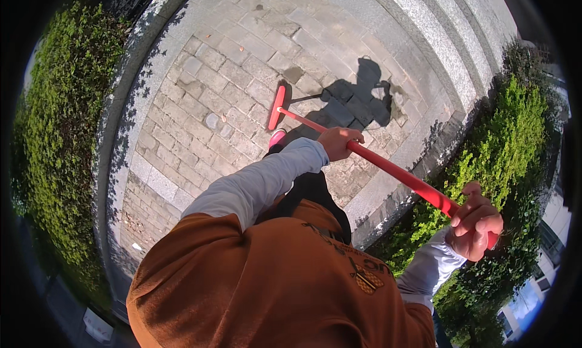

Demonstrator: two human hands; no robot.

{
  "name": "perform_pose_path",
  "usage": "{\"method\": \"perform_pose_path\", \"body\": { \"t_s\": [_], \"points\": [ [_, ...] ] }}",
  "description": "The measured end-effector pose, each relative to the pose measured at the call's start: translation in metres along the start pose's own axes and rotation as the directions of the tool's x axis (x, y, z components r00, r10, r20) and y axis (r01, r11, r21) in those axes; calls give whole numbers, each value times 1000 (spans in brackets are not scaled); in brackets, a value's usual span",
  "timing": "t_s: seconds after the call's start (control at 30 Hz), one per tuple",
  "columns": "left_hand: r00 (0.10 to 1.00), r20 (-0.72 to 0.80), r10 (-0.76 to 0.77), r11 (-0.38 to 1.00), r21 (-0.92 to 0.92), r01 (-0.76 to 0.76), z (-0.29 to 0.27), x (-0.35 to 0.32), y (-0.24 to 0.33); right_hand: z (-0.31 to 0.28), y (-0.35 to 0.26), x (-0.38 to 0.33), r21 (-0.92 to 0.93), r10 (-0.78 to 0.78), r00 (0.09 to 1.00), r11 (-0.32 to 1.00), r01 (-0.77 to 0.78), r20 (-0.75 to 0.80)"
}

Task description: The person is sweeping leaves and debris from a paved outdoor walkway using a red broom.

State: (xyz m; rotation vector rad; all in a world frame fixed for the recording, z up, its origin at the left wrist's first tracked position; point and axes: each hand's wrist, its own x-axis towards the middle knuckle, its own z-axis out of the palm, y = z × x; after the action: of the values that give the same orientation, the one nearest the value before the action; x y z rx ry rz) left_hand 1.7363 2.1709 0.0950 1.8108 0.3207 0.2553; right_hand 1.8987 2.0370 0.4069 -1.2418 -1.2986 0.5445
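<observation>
A red broom [388,166] slants across the view, its long handle running from the upper right end down to a narrow red broom head [277,108] on the paving. My left hand [341,143] is wrapped round the lower part of the handle. Near the top end, my right hand [476,222] grips the handle, holding it out to the right of my body. The bristles are hidden beneath the head. Just below the broom head shows the tip of a pink shoe [277,137].
Grey-brown paving stones [209,99] carry a few scattered dry leaves and damp patches. A stone curb [115,114] and a green hedge [63,105] run along the left. Curved stone steps [445,45] rise at the upper right, with bushes [503,136] below them. My shadow [357,96] falls ahead.
</observation>
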Motion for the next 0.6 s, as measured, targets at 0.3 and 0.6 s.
{"method": "perform_pose_path", "body": {
  "t_s": [0.3,0.6],
  "points": [
    [849,-24,-527,740,479,473,-103,-194,-158,116,121,-64,373,653,728,635,-677,209],
    [984,-167,-67,980,173,97,-74,88,11,-70,50,64,-51,-107,991,993,103,-81]
  ]
}}
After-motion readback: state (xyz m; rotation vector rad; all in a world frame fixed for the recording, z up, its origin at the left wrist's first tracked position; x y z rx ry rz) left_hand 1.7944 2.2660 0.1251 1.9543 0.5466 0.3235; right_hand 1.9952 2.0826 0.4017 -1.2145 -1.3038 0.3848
